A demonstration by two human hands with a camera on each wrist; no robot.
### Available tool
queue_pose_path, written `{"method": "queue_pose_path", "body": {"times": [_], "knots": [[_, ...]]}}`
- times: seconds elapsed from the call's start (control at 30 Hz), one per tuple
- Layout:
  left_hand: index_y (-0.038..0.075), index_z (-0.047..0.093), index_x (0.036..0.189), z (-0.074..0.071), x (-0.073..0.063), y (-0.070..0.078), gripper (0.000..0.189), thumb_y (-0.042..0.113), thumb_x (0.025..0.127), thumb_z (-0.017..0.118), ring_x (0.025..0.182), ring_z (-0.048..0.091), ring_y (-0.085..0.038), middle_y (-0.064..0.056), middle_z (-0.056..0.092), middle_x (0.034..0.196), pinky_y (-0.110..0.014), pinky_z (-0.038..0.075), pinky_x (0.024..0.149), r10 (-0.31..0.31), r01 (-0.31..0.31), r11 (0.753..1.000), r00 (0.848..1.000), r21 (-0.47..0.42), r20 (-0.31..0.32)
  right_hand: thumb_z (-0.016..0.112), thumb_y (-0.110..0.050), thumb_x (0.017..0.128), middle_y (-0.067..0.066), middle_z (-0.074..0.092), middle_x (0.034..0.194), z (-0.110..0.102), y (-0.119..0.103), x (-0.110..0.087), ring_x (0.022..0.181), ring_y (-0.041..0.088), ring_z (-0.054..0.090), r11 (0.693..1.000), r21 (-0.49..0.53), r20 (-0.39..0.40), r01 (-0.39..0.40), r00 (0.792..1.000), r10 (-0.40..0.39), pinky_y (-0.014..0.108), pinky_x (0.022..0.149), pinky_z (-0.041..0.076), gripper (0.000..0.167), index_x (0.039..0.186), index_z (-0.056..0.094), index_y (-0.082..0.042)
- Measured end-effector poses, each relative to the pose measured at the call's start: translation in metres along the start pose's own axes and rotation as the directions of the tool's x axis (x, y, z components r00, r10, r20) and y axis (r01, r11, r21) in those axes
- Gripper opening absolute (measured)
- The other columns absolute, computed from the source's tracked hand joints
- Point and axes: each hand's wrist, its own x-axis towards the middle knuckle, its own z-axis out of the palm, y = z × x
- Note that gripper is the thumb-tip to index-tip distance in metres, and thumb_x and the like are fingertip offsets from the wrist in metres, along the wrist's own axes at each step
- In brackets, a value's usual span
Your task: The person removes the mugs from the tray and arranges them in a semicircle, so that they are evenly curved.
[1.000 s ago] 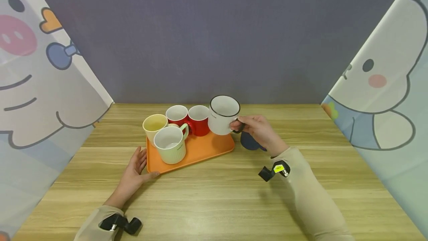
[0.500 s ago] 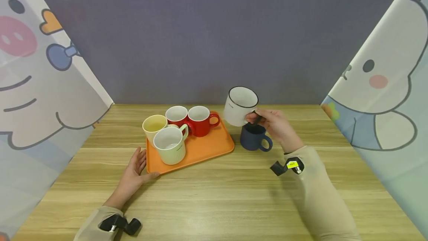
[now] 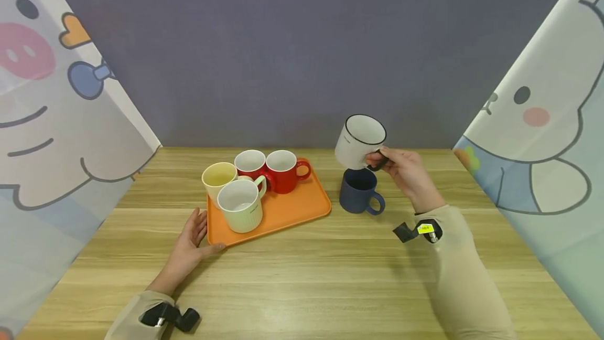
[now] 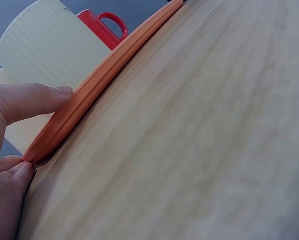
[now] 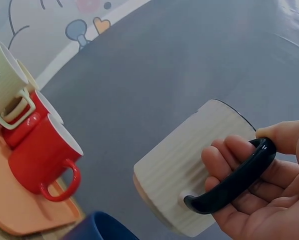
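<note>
My right hand (image 3: 408, 174) holds a white mug (image 3: 358, 143) with a black rim by its black handle (image 5: 234, 182), fingers curled through it. The mug is tilted in the air, above and behind a dark blue mug (image 3: 356, 193) on the table. At the near-left corner of an orange tray (image 3: 292, 209) lies my left hand (image 3: 189, 243), its straight thumb (image 4: 39, 97) touching the front rim and its fingers by the left side. Upright on the tray stand a pale green ribbed mug (image 3: 240, 209), a yellow mug (image 3: 214, 182) and two red mugs (image 3: 283, 174).
The wooden table (image 3: 302, 287) meets a grey-blue wall (image 3: 302, 56) at the back. Cartoon-printed panels (image 3: 528, 119) flank it on both sides. The blue mug stands just right of the tray, its handle pointing right and toward me.
My right hand has lifted the white mug from over the tray's right end, moving it right and up past the blue mug. The left hand and the tray have stayed in place.
</note>
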Motion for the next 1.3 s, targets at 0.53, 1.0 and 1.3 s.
{"method": "queue_pose_path", "body": {"times": [0.53,1.0,1.3], "knots": [[-0.009,-0.008,0.154,0.001,-0.001,-0.001,0.114,-0.011,0.078,0.077,0.144,0.015,-0.051,-0.036,0.010,0.158,-0.005,0.028,0.106,0.044,-0.044,0.999,0.999,-0.002,0.001,0.050,-0.004,0.104,0.008,0.076,0.085,-0.028,0.001,-0.005,0.080,0.015,0.074,0.999,0.009,-0.162,0.041,0.986,-0.039,0.024,0.079,0.059,0.036,0.083,0.079,0.000],[-0.007,-0.008,0.155,0.001,-0.002,0.000,0.114,-0.010,0.078,0.078,0.144,0.016,-0.050,-0.035,0.011,0.158,-0.012,0.028,0.111,0.026,-0.026,1.000,1.000,0.010,-0.002,0.045,0.000,0.104,0.008,0.075,0.082,-0.049,0.021,-0.011,0.078,0.015,0.073,0.998,0.007,-0.238,0.056,0.970,-0.053,0.024,0.073,0.057,0.039,0.082,0.077,0.002],[-0.006,-0.008,0.155,0.000,-0.002,0.000,0.115,-0.009,0.079,0.078,0.145,0.015,-0.049,-0.034,0.011,0.159,-0.010,0.027,0.110,0.015,-0.015,1.000,1.000,0.008,-0.003,0.048,0.000,0.104,0.008,0.075,0.080,-0.054,0.035,-0.016,0.076,0.014,0.072,1.000,0.003,-0.272,0.013,0.962,-0.011,0.023,0.073,0.058,0.038,0.080,0.077,0.003]]}}
